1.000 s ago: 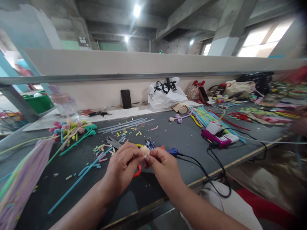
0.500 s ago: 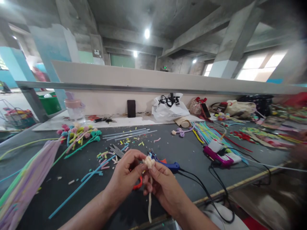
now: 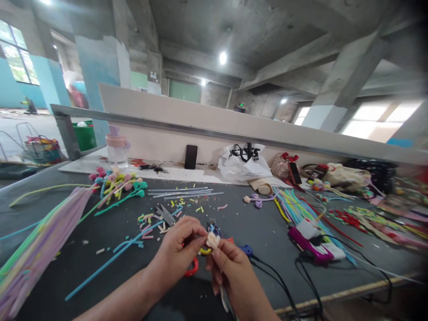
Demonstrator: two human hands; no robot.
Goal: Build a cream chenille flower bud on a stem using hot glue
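A small cream pipe-cleaner flower (image 3: pixel 213 240) is pinched between my two hands above the dark table. My left hand (image 3: pixel 182 245) has thumb and forefinger closed on its left edge. My right hand (image 3: pixel 230 263) grips it from below and the right, and its pale stem hangs down past the palm. Just under my hands lie scissors (image 3: pixel 166 215) with red handles, partly hidden by my left hand. Behind the flower sits a blue glue gun (image 3: pixel 246 250), mostly covered by my right hand.
Pastel pipe cleaners (image 3: pixel 50 249) lie in a bundle at left, near finished pompom stems (image 3: pixel 120 183). Cut bits (image 3: pixel 147 223) and a blue pipe cleaner (image 3: pixel 107 267) lie nearby. A magenta power strip (image 3: pixel 310 245) with black cables is at right. A phone (image 3: pixel 191 157) leans at the back.
The view has tilted and shifted, so the table appears turned. My right hand has rolled a little, and the flower's stem now slants to the right instead of hanging straight.
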